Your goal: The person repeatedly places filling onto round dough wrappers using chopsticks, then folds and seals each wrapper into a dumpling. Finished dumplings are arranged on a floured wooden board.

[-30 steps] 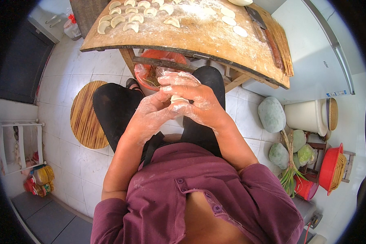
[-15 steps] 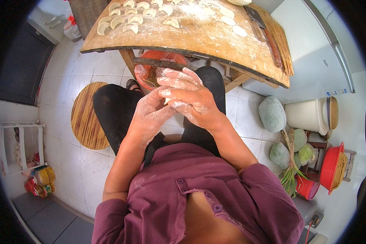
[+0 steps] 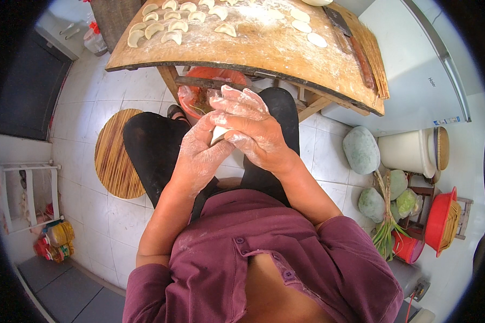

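Note:
Over my lap, in front of the table, my two floury hands press together around a pale dumpling [image 3: 219, 134]. Only a small part of its dough shows between the thumbs. My left hand [image 3: 196, 148] closes on it from the left, and my right hand [image 3: 256, 134] wraps it from the right with fingers stretched over the left ones. On the floured wooden board [image 3: 199, 56] beyond, several shaped dumplings [image 3: 172, 36] lie in rows at the left. Round flat dough wrappers [image 3: 317, 40] lie toward the right.
A cleaver [image 3: 337, 21], a rolling pin [image 3: 362, 62] and a straw brush [image 3: 373, 64] lie at the board's right end. Beneath stands a lined red bucket [image 3: 191, 97]. A round woven stool [image 3: 118, 156] is at my left, pale green gourds [image 3: 361, 151] at my right.
My hands have shifted slightly, the thumbs parting a little, so more of the dumpling's pale dough shows between them. The things on the board stay put.

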`<move>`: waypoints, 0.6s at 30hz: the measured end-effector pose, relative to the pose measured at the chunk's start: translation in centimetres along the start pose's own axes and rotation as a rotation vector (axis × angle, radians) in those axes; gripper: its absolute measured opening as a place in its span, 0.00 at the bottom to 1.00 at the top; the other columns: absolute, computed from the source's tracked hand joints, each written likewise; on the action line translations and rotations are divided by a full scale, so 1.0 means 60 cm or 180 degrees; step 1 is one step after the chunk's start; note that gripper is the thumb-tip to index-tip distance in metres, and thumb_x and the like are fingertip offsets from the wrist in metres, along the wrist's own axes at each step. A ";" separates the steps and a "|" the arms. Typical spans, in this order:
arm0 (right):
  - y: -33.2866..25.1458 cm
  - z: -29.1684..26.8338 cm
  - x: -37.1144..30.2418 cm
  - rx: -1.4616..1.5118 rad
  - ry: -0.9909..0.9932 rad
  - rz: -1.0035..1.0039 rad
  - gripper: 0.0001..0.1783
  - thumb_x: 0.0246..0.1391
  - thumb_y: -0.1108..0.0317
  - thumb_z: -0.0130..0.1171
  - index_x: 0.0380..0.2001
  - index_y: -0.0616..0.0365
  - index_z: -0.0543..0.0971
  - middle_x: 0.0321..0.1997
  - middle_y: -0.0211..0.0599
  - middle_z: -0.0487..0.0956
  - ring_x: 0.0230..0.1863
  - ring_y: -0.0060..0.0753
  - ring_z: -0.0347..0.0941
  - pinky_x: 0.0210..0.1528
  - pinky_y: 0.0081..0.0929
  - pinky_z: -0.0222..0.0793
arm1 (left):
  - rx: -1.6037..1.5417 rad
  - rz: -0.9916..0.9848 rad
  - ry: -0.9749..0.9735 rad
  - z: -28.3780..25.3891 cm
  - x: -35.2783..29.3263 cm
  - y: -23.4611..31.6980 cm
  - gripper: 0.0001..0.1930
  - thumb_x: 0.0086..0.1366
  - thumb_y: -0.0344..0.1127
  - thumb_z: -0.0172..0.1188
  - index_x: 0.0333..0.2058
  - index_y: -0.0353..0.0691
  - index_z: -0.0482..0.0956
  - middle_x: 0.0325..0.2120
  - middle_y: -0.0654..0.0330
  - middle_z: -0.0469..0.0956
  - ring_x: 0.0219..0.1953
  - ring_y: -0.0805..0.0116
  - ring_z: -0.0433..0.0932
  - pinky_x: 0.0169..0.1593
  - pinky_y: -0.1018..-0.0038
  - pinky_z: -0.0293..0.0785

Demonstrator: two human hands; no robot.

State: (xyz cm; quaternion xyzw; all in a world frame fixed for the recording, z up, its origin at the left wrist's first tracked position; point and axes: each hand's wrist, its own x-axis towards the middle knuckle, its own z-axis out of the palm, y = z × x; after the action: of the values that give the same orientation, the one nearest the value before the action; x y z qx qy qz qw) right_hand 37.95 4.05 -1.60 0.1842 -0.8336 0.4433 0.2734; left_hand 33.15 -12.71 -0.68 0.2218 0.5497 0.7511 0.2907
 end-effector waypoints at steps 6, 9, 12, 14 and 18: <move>-0.006 0.004 0.001 -0.0102 0.0336 0.0068 0.17 0.56 0.61 0.65 0.47 0.51 0.84 0.62 0.37 0.78 0.70 0.46 0.64 0.72 0.50 0.47 | 0.0381 0.0022 0.0019 -0.001 0.001 0.001 0.17 0.66 0.26 0.59 0.54 0.35 0.74 0.47 0.64 0.76 0.49 0.78 0.72 0.53 0.78 0.69; 0.005 -0.004 -0.002 -0.0283 0.0102 -0.0121 0.18 0.56 0.59 0.65 0.49 0.51 0.84 0.62 0.37 0.78 0.70 0.48 0.65 0.71 0.50 0.49 | 0.0103 0.0029 0.0052 0.004 0.002 0.003 0.18 0.66 0.26 0.60 0.55 0.34 0.74 0.48 0.63 0.77 0.49 0.77 0.73 0.54 0.78 0.70; 0.010 -0.003 -0.008 -0.0402 -0.0063 -0.0140 0.21 0.56 0.55 0.64 0.50 0.51 0.83 0.61 0.38 0.78 0.70 0.49 0.65 0.70 0.51 0.50 | -0.0062 -0.0011 0.0079 -0.001 0.001 -0.005 0.19 0.65 0.25 0.61 0.55 0.33 0.74 0.48 0.62 0.77 0.50 0.76 0.73 0.55 0.77 0.70; 0.002 -0.002 -0.003 -0.0324 0.0181 -0.0112 0.21 0.56 0.54 0.64 0.50 0.51 0.83 0.61 0.39 0.78 0.70 0.49 0.65 0.70 0.50 0.50 | -0.0336 -0.0111 0.0115 0.000 0.001 -0.006 0.20 0.65 0.25 0.62 0.55 0.34 0.74 0.48 0.62 0.77 0.51 0.76 0.74 0.55 0.76 0.70; 0.008 0.002 -0.001 -0.0283 0.0477 -0.0062 0.23 0.56 0.52 0.63 0.50 0.51 0.83 0.61 0.39 0.79 0.69 0.48 0.66 0.71 0.49 0.49 | -0.1070 -0.0301 0.0100 0.015 0.003 0.008 0.19 0.66 0.24 0.62 0.55 0.35 0.74 0.49 0.62 0.78 0.50 0.74 0.76 0.55 0.75 0.72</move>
State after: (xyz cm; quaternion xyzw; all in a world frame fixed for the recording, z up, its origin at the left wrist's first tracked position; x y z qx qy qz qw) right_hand 37.74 4.22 -1.98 0.1463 -0.8278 0.4157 0.3471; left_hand 33.50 -12.06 0.04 0.1322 0.4306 0.8213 0.3500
